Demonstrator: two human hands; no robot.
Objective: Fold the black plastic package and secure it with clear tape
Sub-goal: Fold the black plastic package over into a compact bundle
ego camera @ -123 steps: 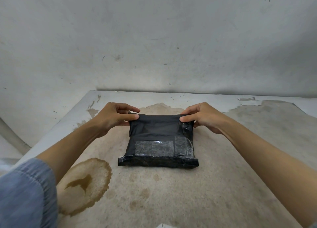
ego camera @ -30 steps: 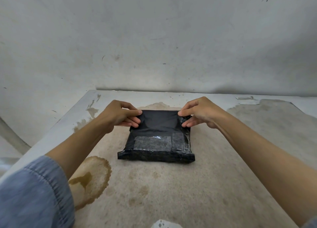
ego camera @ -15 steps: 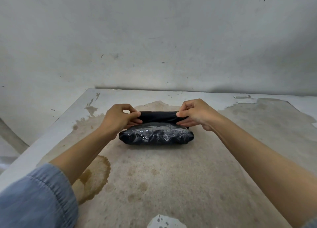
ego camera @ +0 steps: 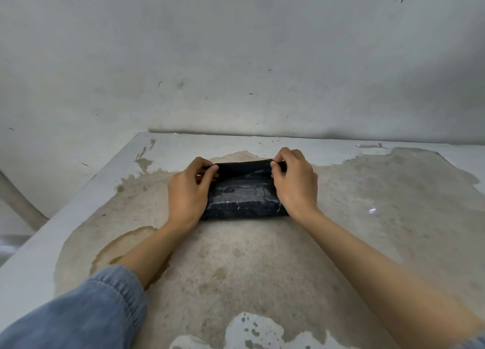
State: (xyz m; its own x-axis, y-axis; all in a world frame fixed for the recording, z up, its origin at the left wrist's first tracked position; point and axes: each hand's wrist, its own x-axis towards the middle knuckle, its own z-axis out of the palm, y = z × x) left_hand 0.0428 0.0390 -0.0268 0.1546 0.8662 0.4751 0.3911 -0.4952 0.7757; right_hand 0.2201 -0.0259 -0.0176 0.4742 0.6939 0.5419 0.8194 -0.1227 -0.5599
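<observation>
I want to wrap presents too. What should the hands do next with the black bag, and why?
Probably pull the loose flap toward the person and press it flat. The left hand and right hand pinch its two far corners above the black package, so it stands unfolded, and no tape roll is in sight.

Worn white table (ego camera: 393, 243), paint peeled to bare patches, brown ring stain (ego camera: 123, 246) near left. Black plastic package (ego camera: 242, 199) flat on top, mid-far.

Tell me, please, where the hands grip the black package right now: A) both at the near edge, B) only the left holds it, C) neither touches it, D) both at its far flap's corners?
D: the left hand and right hand each pinch a far corner of the black plastic package.
</observation>
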